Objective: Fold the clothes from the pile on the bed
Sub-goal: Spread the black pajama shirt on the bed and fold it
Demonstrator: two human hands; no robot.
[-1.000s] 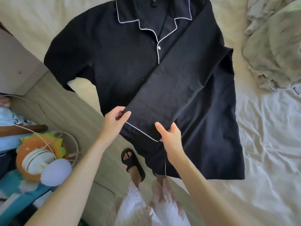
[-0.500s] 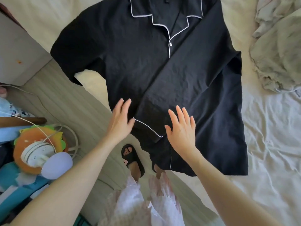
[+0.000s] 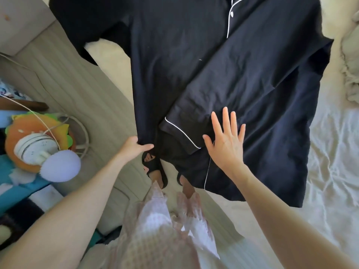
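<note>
One black shirt [image 3: 194, 65] (white piping), left hand [image 3: 134, 147] gripping hem, right hand [image 3: 226, 143] flat.

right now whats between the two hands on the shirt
In the head view, the folded sleeve's white-piped cuff lies between the left hand, which grips the black shirt's hem corner, and the flat right hand.

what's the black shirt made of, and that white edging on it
Black shirt: looks like a thin woven cloth, perhaps cotton or linen, matte, going by its fine crinkles and soft drape over the bed edge. White piping: seems a narrow corded fabric trim with a slight sheen, though the fibre cannot be told.
</note>
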